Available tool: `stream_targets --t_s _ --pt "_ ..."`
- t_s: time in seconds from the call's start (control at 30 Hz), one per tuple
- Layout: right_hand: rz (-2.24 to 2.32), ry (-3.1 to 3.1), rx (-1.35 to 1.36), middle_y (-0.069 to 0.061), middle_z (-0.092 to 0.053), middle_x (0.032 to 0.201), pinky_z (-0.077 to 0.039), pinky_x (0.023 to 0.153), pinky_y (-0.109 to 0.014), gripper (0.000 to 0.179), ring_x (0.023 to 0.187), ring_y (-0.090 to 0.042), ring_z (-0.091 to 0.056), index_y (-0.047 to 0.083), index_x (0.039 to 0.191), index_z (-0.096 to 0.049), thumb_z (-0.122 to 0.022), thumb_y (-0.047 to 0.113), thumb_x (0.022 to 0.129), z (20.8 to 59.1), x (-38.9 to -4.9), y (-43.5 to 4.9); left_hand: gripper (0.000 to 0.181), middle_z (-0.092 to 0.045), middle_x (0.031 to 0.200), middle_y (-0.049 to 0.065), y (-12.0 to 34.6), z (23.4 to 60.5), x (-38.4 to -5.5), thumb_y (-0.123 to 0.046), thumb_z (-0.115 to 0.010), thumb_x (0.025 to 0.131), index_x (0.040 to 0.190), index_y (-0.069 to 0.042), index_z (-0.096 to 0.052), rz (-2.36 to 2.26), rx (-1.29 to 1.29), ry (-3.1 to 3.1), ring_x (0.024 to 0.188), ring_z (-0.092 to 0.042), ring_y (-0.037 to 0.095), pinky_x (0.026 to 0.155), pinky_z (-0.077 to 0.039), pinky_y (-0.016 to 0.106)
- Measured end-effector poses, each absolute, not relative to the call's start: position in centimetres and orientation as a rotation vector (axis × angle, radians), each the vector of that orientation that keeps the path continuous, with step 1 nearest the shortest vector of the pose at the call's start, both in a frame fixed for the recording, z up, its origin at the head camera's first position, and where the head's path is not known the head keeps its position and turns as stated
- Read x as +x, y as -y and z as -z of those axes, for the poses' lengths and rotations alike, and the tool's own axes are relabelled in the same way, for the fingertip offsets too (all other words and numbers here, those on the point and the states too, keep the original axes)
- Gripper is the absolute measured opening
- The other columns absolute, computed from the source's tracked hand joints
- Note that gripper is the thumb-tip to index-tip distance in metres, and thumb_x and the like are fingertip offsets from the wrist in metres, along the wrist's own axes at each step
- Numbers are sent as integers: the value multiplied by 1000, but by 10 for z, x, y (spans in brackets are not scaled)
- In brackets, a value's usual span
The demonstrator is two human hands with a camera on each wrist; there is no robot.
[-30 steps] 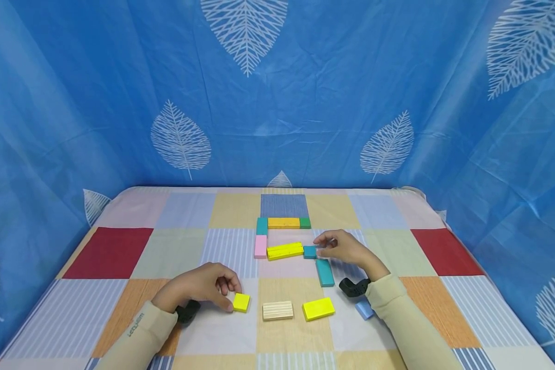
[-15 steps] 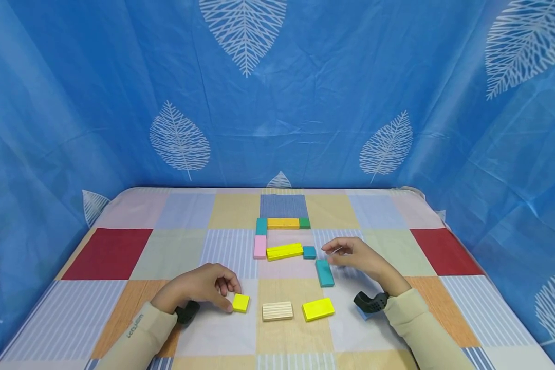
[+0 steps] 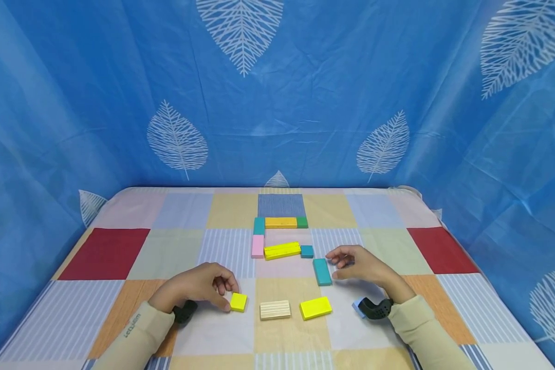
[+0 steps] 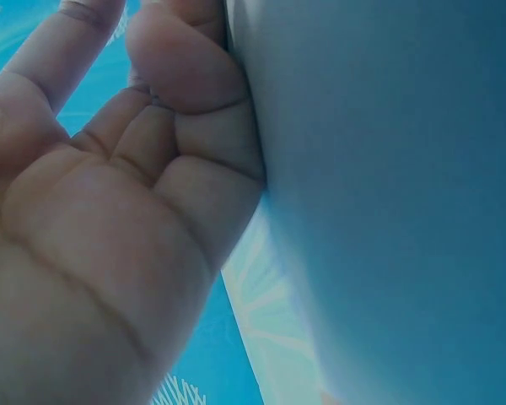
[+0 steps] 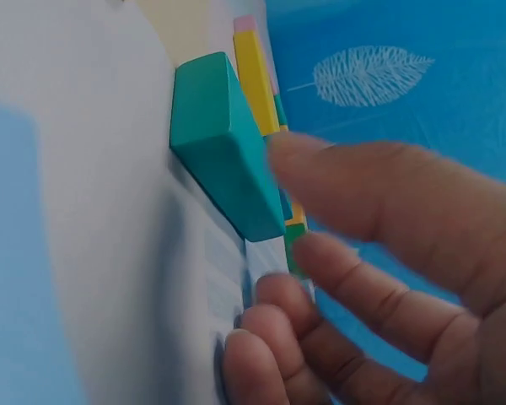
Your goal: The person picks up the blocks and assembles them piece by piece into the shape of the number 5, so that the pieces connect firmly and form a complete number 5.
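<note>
My left hand (image 3: 202, 286) rests on the table with its fingers loosely bent, its thumb beside the left edge of a small yellow square block (image 3: 238, 302). In the left wrist view no block shows, only the palm and curled fingers. My right hand (image 3: 362, 264) hovers just right of a teal rectangular block (image 3: 322, 272), with nothing between thumb and fingers. The right wrist view has the thumb tip close to that teal block (image 5: 223, 143); whether it touches cannot be told. A small blue-teal block (image 3: 307, 251) lies beyond, by two yellow strips (image 3: 282, 251) placed side by side.
A pink block (image 3: 258, 246), a teal block (image 3: 259, 226), an orange block (image 3: 280, 222) and a green block (image 3: 302, 222) form a corner behind. Nearer lie a wooden block (image 3: 275, 310), a yellow block (image 3: 315, 308) and a light blue block (image 3: 358, 307) partly under the wristband.
My right hand has left the small blue-teal block and drawn back toward me and right, beside the teal rectangular block. The left hand has stayed put.
</note>
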State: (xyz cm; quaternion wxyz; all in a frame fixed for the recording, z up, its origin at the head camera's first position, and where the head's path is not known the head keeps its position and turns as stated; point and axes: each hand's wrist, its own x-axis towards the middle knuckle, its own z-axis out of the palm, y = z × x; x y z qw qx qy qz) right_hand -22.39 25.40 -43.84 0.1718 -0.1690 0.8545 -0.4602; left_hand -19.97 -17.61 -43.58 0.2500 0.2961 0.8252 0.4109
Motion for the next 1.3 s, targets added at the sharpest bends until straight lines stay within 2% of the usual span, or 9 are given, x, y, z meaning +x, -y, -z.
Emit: stream_targets --t_s 0.47,1.03,1.3 --pt "1095 -2588 -617 -3 -65 101 -54 80 -25 44 92 -21 -56 -4 117 -71 -93 4 80 437 -217 -246 23 -64 84 -5 174 437 -199 0 -91 81 99 -6 -78 -1146 745 -2218 76 -55 9 71 -47 22" --pt "989 -2720 -673 -1 -68 104 -52 80 -29 43 88 -15 -55 -1 117 -73 -94 11 82 437 -213 -234 24 -65 86 -6 175 438 -200 -1 -92 80 100 -5 -79 -1152 786 -2223 77 -55 8 71 -48 23" --pt "949 -2769 -672 -1 -69 104 -47 74 -28 45 83 -15 -50 -2 119 -74 -95 13 82 439 -213 -228 24 -65 86 -7 174 438 -200 -2 -92 81 100 -5 -79 -1147 785 -2226 76 -55 7 71 -48 22"
